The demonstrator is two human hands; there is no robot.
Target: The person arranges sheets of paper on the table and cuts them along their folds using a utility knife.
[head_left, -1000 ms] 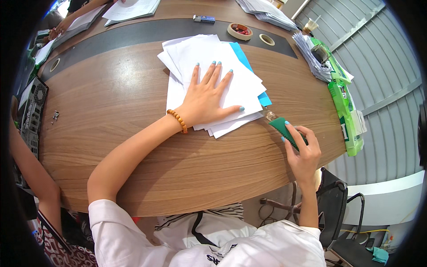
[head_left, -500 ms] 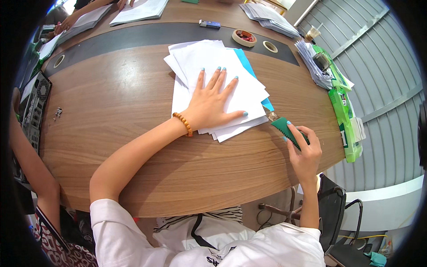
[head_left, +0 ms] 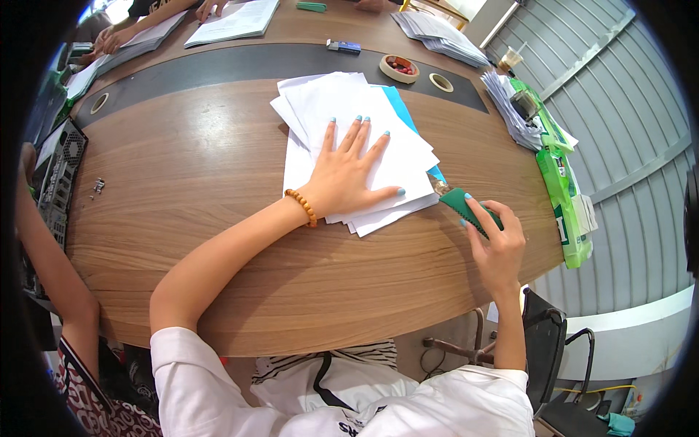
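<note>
My left hand (head_left: 346, 173) lies flat with fingers spread on a loose, fanned stack of white paper (head_left: 397, 156). A strip of a blue sheet (head_left: 402, 111) shows from under the right side of the stack. My right hand (head_left: 499, 244) grips a green hand tool (head_left: 460, 203) with a ridged edge and a shiny tip; its exact kind I cannot make out. The tip points at the right lower edge of the papers, and whether it touches them I cannot tell.
On the wooden table (head_left: 218, 284) are a tape roll with small red things inside (head_left: 399, 68), another ring (head_left: 441, 82), a small blue-and-white box (head_left: 343, 47) and small metal pieces (head_left: 99, 186). Green packs (head_left: 571, 218) line the right edge. A co-worker's arm (head_left: 54, 262) is at left.
The green tool has shifted slightly up and left, nearer the papers' edge, with my right hand. My left hand stays flat on the stack. The whole view has shifted slightly.
</note>
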